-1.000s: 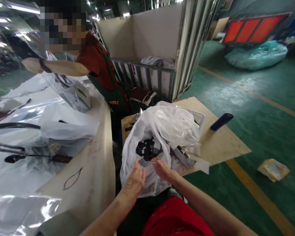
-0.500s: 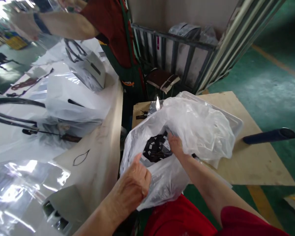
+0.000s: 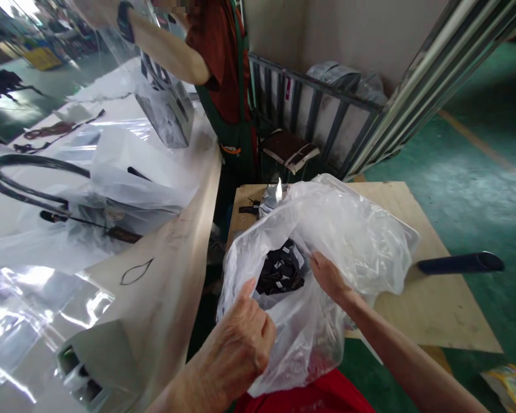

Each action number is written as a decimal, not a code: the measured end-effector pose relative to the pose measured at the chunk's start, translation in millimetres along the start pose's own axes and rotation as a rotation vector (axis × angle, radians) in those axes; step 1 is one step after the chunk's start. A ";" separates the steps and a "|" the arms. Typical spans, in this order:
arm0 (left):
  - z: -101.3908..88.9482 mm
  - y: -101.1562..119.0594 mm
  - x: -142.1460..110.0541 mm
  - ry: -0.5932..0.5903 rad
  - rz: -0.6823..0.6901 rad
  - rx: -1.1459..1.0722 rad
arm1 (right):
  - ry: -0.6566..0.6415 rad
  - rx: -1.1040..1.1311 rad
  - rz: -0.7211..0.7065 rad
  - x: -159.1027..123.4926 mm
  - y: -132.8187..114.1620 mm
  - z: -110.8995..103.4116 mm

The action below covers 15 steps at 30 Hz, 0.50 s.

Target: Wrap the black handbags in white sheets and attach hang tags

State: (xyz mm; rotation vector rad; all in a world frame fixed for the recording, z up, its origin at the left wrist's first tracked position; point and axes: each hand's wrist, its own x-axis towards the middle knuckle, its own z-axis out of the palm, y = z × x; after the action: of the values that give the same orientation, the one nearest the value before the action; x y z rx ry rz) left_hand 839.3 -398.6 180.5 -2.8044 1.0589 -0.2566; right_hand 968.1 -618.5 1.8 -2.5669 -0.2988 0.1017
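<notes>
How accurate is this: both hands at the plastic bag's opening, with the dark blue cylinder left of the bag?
Not quite: the head view shows the dark blue cylinder right of the plastic bag. The left hand and right hand are indeed at its opening.

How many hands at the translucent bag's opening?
2: the left hand at the near-left edge of the translucent plastic bag, the right hand at the opening's right edge. No other hand shows there; none seems hidden.
</notes>
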 end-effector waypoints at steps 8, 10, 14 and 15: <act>12.7 -4.0 2.5 0.059 -0.019 -0.076 | -0.039 0.359 -0.011 -24.6 -31.2 -54.6; 15.0 -5.9 1.0 0.075 -0.046 -0.134 | 0.001 0.537 0.054 -37.0 -33.3 -81.2; 23.2 -9.9 -2.3 0.065 -0.070 -0.210 | 0.181 0.940 0.313 -63.0 -28.8 -142.8; 25.9 -10.7 -2.8 0.065 -0.069 -0.227 | 0.260 0.995 0.353 -69.1 -25.6 -158.3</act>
State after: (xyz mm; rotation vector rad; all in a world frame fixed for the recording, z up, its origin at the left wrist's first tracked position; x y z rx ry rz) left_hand 849.4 -387.1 156.8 -3.0587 1.0683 -0.2513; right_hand 917.0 -695.0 150.3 -1.5859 0.2610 0.0287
